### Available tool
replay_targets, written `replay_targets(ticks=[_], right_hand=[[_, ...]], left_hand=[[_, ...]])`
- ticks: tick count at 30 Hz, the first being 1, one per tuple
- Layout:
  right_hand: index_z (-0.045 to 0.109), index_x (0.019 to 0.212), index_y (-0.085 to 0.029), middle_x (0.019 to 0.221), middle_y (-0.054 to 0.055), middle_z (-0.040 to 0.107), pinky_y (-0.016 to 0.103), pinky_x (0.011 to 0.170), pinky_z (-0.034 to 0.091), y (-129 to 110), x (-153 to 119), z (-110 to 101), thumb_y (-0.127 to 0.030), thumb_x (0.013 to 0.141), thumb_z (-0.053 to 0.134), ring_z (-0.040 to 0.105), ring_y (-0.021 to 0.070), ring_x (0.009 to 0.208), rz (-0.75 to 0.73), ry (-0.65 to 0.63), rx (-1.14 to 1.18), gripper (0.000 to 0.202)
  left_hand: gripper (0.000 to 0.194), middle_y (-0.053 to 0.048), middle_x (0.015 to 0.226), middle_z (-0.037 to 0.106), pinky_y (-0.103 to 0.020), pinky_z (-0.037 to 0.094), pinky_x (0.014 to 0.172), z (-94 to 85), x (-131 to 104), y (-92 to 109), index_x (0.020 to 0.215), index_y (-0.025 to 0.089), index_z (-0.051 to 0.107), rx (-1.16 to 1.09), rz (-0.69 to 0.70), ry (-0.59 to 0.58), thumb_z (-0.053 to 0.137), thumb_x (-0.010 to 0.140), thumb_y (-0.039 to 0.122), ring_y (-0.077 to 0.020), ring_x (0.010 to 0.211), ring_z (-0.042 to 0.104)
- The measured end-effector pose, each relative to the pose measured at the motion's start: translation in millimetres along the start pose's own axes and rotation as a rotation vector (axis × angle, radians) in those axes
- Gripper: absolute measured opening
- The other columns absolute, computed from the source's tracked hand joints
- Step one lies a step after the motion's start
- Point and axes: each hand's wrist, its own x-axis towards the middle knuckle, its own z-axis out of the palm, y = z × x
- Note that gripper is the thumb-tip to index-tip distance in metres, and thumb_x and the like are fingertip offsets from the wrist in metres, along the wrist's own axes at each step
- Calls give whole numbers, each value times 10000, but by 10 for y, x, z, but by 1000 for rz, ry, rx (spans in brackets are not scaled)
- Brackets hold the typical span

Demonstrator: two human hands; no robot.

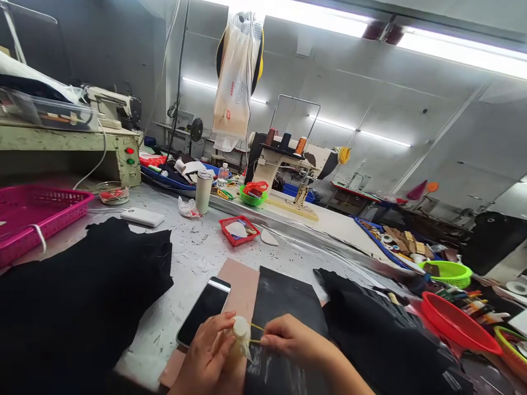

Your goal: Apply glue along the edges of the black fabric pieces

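My left hand (206, 354) is wrapped round a small pale bottle (240, 328) with a round white top and thin, crinkled plastic film about its neck. My right hand (292, 339) pinches a yellow rubber band (256, 327), stretched in two strands out from the bottle's neck. Beneath both hands lie a black sheet (284, 296) with whitish smears and a pinkish-brown board (239, 280). A smartphone (205, 310) with a dark screen rests beside my left hand. The lower part of the bottle is hidden by my fingers.
Black leather-like pieces lie at left (82, 296) and right (370, 323). Around them are a magenta basket (78, 206), a small red basket (242, 240), a white power bank (142, 216), a tumbler (203, 192) and a red bowl (457, 323). A sewing machine (267, 170) stands behind.
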Motion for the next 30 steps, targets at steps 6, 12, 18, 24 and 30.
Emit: replay_targets(ticks=[6,12,18,24,30], right_hand=[[305,464,-212,402,-96,251,201,384,117,296,118,190,-634,619,568,164,44,361,59,87,726,521],[593,789,-132,708,10,593,145,370,99,209,215,273,-404,604,644,190,-8,376,99,183,1047,333],[658,935,-149,998,89,637,146,339,234,33,293,292,-259,555,709,454,11,394,38,193,878,399],[660,932,-226,733,-23,615,228,508,429,-195,294,425,-151,595,634,548,119,557,-51,305,106,347],[614,867,-231,924,6,563,248,642,433,-298,245,491,-181,600,604,573,157,755,-86,364,-269,272]], left_hand=[[205,-34,1062,675,-287,513,866,1,-4,-34,906,264,645,-37,6,-1,539,786,392,-192,993,617],[222,-36,1050,674,-280,523,848,-23,29,13,925,269,645,-87,-43,-34,530,788,402,-193,978,624],[216,-35,1016,686,-277,532,834,-32,70,52,890,264,652,-114,-36,-9,542,777,412,-194,950,636],[247,-49,1026,672,-312,527,844,30,8,-35,952,252,615,-139,-49,0,532,783,411,-210,976,620],[290,-37,998,684,-290,536,800,22,-3,-19,1032,266,591,-48,48,27,498,799,410,-195,921,637]])
